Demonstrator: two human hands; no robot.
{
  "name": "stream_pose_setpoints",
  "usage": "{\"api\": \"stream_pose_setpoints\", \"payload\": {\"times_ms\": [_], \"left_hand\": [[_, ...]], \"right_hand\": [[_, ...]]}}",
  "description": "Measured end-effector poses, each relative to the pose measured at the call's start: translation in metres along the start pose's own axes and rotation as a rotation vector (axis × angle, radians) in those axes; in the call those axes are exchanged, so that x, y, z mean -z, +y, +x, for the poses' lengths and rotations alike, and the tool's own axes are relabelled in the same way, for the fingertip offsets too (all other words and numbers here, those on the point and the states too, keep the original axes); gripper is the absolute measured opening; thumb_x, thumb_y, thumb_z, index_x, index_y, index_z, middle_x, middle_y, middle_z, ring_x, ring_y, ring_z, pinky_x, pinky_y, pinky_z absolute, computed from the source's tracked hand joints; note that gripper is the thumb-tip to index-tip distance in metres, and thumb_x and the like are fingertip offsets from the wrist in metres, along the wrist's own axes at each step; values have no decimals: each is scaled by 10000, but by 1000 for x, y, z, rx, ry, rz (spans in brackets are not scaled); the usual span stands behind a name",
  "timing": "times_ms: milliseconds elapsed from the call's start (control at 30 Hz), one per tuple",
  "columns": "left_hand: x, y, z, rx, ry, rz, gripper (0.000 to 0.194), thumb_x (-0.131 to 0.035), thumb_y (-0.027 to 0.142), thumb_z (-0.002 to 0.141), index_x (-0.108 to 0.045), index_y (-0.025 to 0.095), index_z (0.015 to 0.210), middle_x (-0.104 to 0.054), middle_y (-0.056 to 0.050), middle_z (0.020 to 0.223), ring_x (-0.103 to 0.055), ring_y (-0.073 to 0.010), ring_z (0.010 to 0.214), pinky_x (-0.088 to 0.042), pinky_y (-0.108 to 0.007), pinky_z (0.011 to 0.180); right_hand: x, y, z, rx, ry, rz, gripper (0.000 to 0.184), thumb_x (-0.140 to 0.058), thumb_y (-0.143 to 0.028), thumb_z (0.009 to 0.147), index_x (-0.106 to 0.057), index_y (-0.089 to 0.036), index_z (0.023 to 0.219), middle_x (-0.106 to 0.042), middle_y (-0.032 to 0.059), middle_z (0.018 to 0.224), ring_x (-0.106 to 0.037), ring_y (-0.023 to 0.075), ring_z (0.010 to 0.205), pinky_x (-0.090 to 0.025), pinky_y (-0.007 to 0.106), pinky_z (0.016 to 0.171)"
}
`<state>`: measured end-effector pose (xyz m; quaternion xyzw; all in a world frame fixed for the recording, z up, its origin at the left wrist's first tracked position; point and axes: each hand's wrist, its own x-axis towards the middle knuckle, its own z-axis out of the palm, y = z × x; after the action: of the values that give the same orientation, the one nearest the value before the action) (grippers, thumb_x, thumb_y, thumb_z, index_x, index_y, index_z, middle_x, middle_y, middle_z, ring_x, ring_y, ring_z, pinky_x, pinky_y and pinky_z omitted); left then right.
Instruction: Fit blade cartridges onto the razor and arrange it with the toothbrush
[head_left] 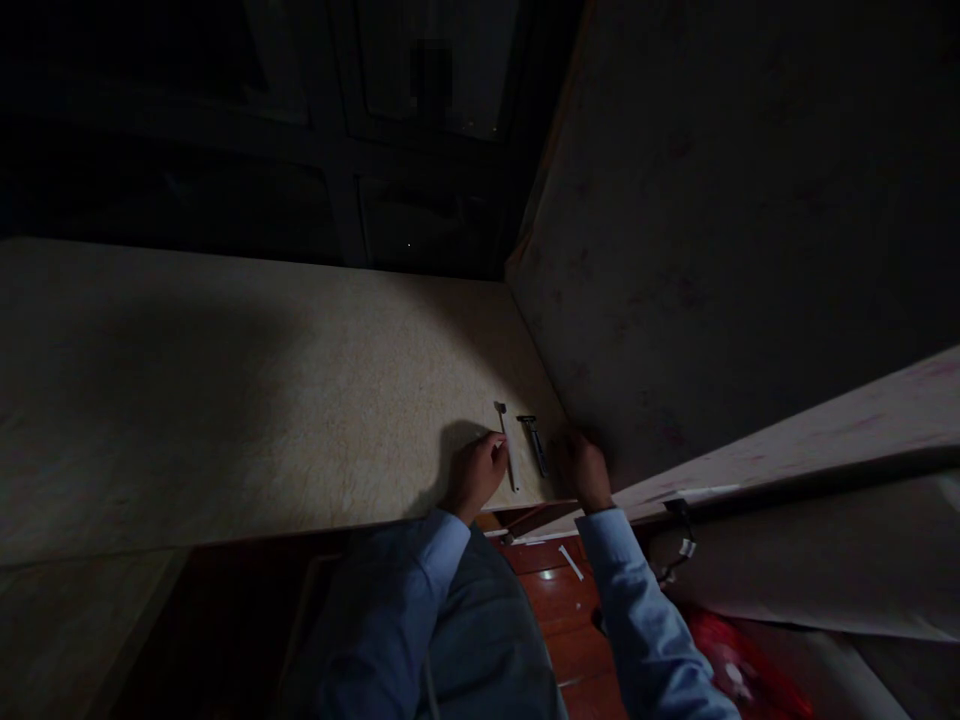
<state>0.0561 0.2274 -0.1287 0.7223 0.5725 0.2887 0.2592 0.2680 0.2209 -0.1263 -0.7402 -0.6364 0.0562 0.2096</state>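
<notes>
A white toothbrush (pixel 512 462) with a dark head lies on the pale, marbled ledge (pixel 337 400), its head pointing away from me. My left hand (pixel 480 470) rests at its left side, fingers curled, with the fingertips pinched at the upper part of the handle. To the right of the brush, and apart from it, is a dark razor (pixel 535 445), its head also at the far end. Beyond the razor, close to the wall, my right hand (pixel 586 470) touches or hovers just over the ledge; shadow hides its fingers.
A patterned wall (pixel 712 250) bounds the ledge on the right, and a dark window (pixel 427 200) stands behind it. Below are a reddish floor (pixel 577 640) with a white strip (pixel 571 562), a black cable (pixel 684 545) and a red bag (pixel 742 660).
</notes>
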Motion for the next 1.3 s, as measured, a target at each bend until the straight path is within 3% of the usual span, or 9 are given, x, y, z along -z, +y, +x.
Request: {"api": "stream_pose_setpoints", "payload": {"times_ms": [167,367,467,733,933,1100,1300], "left_hand": [[-2,-7,-2,-15,29,-154,222,-543,259,966,-723,199,1083,-752,-34,884,-679,-144,764,-439,-232,694],[-3,-7,-3,-26,46,-215,225,-541,241,955,-728,199,1073,-755,-25,892,-682,-137,763,-452,-225,698],[-1,-6,-4,-11,40,-243,219,-545,235,953,-729,198,1064,-760,-27,914,-693,-139,790,-463,-222,718],[1,-5,-5,-25,41,-241,208,-554,215,950,-733,190,1054,-757,-30,895,-689,-135,776,-458,-213,703],[2,-4,-5,-22,39,-241,210,-554,199,945,-732,190,1058,-763,-31,938,-700,-138,819,-473,-216,739],[2,-4,-6,-21,26,-250,208,-554,209,946,-729,183,1056,-763,-36,943,-700,-142,814,-479,-217,734],[1,-6,-6,-29,31,-244,215,-546,222,952,-728,193,1063,-761,-37,943,-701,-140,831,-478,-210,737]], "right_hand": [[-9,-11,32,53,-99,-4,499,-475,-54,860,-632,-90,1332,-735,183,1025,-716,249,885,-524,302,810],[-10,-5,48,201,-116,65,548,-403,50,788,-740,-158,1167,-660,140,1311,-640,227,1205,-443,343,1102],[-8,4,47,259,-121,110,585,-396,54,762,-738,-160,1186,-674,119,1295,-610,227,1261,-411,392,1155],[-12,8,36,261,-83,182,523,-451,-44,843,-658,-126,1317,-674,149,1287,-644,255,1218,-488,385,1083],[-14,9,35,231,-67,205,541,-464,-87,871,-580,-93,1399,-609,164,1384,-607,250,1272,-448,379,1120],[-9,15,27,204,-25,204,562,-492,-169,890,-533,-64,1441,-591,202,1392,-614,299,1253,-487,427,1075],[0,26,6,207,22,175,503,-494,-142,857,-630,-132,1341,-709,146,1202,-690,257,1064,-546,378,954]]}}
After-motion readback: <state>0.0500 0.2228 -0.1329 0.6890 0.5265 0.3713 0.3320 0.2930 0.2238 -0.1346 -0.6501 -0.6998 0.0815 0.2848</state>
